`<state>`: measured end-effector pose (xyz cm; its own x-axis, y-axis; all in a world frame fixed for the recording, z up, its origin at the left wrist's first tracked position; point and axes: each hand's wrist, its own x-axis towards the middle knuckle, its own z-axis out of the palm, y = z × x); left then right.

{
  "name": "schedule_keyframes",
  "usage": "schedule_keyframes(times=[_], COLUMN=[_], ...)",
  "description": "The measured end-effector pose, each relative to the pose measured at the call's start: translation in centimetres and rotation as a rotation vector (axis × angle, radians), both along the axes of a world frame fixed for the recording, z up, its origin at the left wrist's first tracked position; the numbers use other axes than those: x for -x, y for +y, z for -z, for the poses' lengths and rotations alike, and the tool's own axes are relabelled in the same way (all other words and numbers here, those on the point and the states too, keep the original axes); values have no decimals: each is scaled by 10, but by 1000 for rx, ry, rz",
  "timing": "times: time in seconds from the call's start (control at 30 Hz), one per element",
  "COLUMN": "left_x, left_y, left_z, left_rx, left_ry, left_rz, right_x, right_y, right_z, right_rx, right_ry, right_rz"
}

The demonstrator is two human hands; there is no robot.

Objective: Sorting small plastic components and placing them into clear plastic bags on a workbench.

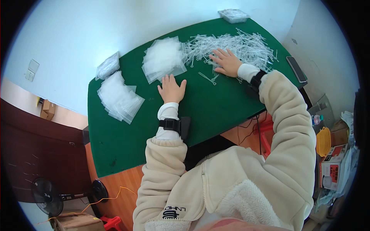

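My left hand [171, 90] lies flat on the green cloth with its fingers stretched out, the tips at the near edge of a stack of clear plastic bags [163, 56]. Spread over the near side of a heap of thin clear plastic sticks [246, 45] is my right hand [228, 62], palm down, fingers apart. The sticks seem to have small rounded ends; their exact kind is too small to tell. A few loose sticks [208, 78] lie between my hands. To the left, a second group of clear bags [118, 98] is fanned out. Neither hand grips anything.
The green-covered table [127, 150] meets the wall at the back. Wrapped clear packs sit at its far left [108, 66] and far right [234, 15]. A phone [296, 69] rests by the right edge. On the floor are a fan [47, 195], a yellow basket [323, 141] and boxes [332, 169].
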<state>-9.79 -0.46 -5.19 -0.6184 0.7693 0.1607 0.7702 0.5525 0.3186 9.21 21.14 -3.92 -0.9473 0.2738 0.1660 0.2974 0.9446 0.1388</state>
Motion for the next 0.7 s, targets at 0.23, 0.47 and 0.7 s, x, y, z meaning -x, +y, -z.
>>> schedule_keyframes(times=[0.23, 0.47, 0.7], left_x=[2, 6, 2], left_y=[0, -3, -2], left_z=[-1, -4, -6], left_rx=[-71, -71, -54], left_ry=[-43, -73, -89], left_rz=[-24, -17, -7], right_x=[72, 132, 145], right_y=[11, -12, -13], right_z=[-25, -13, -10], right_rx=[189, 121, 105], right_ry=[-60, -90, 3], right_rz=[-55, -82, -174])
